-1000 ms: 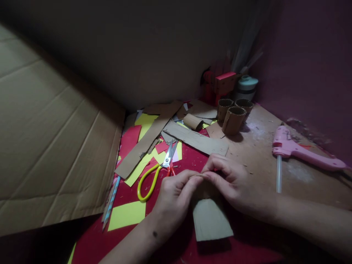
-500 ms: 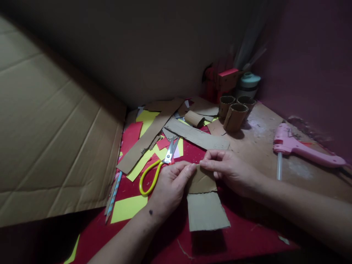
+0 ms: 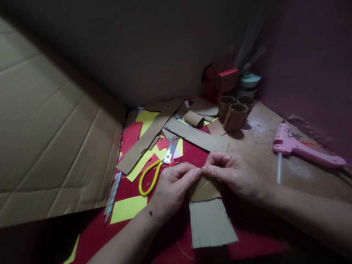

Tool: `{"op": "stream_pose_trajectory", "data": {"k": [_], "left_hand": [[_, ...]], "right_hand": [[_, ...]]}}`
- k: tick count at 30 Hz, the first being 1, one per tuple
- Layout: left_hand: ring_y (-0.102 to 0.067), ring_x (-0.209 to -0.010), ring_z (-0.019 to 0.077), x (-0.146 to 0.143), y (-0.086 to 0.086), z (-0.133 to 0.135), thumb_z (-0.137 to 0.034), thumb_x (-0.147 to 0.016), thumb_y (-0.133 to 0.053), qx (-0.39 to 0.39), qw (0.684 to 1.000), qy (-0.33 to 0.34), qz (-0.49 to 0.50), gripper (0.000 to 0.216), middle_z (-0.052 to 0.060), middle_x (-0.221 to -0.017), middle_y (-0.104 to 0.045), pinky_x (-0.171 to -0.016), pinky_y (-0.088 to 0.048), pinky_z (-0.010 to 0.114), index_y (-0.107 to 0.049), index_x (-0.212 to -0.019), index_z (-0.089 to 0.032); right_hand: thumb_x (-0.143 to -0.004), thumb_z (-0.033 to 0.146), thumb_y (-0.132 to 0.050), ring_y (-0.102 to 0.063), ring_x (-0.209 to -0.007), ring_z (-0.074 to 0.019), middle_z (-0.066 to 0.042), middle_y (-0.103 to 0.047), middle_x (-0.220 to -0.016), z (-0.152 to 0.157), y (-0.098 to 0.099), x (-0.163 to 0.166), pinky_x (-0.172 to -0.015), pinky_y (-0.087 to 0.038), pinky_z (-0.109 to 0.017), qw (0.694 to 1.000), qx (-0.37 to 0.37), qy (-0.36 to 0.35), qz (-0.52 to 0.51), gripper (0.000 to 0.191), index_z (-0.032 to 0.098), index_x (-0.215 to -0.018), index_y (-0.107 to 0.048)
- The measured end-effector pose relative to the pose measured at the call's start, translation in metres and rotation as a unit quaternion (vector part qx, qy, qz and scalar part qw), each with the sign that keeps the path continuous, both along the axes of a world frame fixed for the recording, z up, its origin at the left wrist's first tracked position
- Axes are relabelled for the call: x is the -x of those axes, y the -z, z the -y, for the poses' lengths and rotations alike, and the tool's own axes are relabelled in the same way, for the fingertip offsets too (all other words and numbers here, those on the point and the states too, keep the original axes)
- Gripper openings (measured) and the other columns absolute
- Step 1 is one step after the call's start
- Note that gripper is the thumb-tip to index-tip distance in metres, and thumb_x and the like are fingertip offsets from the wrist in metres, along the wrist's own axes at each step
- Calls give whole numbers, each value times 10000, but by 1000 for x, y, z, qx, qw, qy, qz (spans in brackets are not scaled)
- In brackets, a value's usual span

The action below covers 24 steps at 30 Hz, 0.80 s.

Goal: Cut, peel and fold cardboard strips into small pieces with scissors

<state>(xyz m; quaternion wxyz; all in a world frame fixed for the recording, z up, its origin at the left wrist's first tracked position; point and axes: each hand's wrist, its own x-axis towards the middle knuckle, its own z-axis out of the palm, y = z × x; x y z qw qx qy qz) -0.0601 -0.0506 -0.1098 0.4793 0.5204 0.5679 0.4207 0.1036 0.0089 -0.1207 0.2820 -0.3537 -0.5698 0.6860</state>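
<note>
Between my hands is a piece of cardboard [image 3: 213,223], brown in its upper part and paler below a ragged line across it. My left hand [image 3: 176,187] pinches its top edge with thumb and forefinger. Right beside those fingertips, my right hand [image 3: 229,170] pinches the same edge, its thumb and bent forefinger closed. The cardboard hangs down toward me over the red tabletop [image 3: 159,238]. Yellow-handled scissors [image 3: 154,176] lie partly spread just left of my left hand.
A pink glue gun [image 3: 299,146] stands at right. Cardboard tubes [image 3: 235,117] stand behind my right hand, near a lidded container [image 3: 249,84]. Cardboard strips [image 3: 150,137] and a yellow paper [image 3: 129,209] litter the left. A large cardboard sheet [image 3: 60,135] slopes along the left side.
Both hands have shifted slightly right and toward me with the cardboard. Its lower end has come down and nearer. The scissors and glue gun stay where they were.
</note>
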Motion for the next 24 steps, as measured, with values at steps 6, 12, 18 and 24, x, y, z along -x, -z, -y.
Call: {"op": "stream_pose_trajectory", "data": {"k": [6,12,18,24], "left_hand": [[-494,-522,91,5,-1,0,-333,-843,-606,46,998,-4,42,221,-27,-585,-566,-501,-396,198,-655,-728,-151],[-477,-573,85,3,0,-1,-315,-850,-590,-10,999,-41,-32,227,-20,-623,-556,-524,-388,183,-641,-707,-147],[-454,-526,82,0,3,0,-347,-843,-601,16,1000,-27,-5,254,-39,-570,-511,-486,-370,184,-606,-672,-159],[-432,-547,84,3,6,-2,-345,-820,-621,-15,997,-72,0,262,-35,-576,-492,-501,-364,188,-620,-643,-150]], "right_hand": [[-751,308,-672,-423,-440,-76,49,-496,-505,-4,-3,-1,-414,-314,-204,1000,-12,26,11,214,175,-630,-557],[-796,375,-640,-444,-464,-88,32,-524,-530,-9,-1,-3,-444,-335,-215,998,5,-31,53,224,173,-701,-620],[-798,376,-649,-435,-529,-92,23,-504,-577,-5,-3,-4,-464,-320,-212,998,-48,-23,43,248,162,-674,-626],[-840,390,-606,-457,-556,-97,14,-532,-622,-7,-1,-3,-515,-366,-217,999,19,-43,-10,252,164,-733,-642]]}}
